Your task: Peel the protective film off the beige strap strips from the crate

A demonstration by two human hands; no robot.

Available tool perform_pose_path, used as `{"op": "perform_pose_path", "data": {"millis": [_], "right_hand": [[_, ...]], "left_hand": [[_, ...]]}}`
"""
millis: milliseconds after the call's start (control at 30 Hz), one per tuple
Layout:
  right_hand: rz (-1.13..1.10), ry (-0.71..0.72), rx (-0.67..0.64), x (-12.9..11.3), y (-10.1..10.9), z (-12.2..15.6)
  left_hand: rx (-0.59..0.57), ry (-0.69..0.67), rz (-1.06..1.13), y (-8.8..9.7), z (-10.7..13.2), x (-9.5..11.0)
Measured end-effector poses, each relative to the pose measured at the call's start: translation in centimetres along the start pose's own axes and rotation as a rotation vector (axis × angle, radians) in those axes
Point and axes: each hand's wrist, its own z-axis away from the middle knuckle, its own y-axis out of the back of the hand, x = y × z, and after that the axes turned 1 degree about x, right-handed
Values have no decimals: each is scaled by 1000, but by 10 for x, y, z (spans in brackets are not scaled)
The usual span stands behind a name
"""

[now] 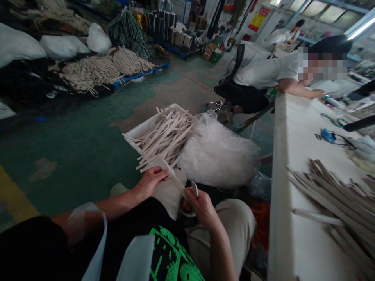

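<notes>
My left hand [154, 179] pinches one end of a beige strap [178, 183], with thumb and fingers pressed together. The other end is in my closed right hand [202, 203], and a short tip of it sticks up past the thumb. Between both hands the strap runs slanting above my lap. A pale translucent piece [160, 163] shows beside my left fingertips; what it is I cannot make out. Just beyond my hands, a white tray [136, 145] holds a heap of similar straps [166, 134]. A translucent band [101, 242] hangs by my left forearm.
A large clear plastic bag [219, 152] sits right of the tray. The white table [283, 175] on the right carries strap bundles [331, 195] and scissors [336, 138]. A seated person [263, 72] leans on its far end. Cord bundles [90, 72] lie on pallets at the back left.
</notes>
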Motion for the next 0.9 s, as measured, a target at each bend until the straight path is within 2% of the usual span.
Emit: {"op": "perform_pose_path", "data": {"millis": [67, 200, 300, 367, 533, 633, 733, 800, 900], "right_hand": [[44, -14, 36, 0, 1, 0], [37, 12, 39, -3, -2, -2], [-23, 41, -20, 1, 5, 2], [-12, 24, -9, 4, 8, 5], [78, 26, 34, -5, 0, 3], [52, 34, 26, -8, -1, 2], [94, 23, 84, -4, 0, 3], [91, 29, 87, -1, -3, 2], [-41, 57, 62, 2, -6, -1]], "left_hand": [[-4, 1, -18, 1, 0, 1], [-115, -8, -110, -2, 8, -2], [-34, -64, -128, -2, 7, 0], [8, -79, -126, 0, 6, 2], [-132, -37, -131, -2, 10, -2], [-66, -43, -112, 1, 7, -1], [-26, -6, -70, 3, 2, 2], [-64, 35, -28, 2, 2, 3], [-126, 164, 79, -1, 5, 4]]}}
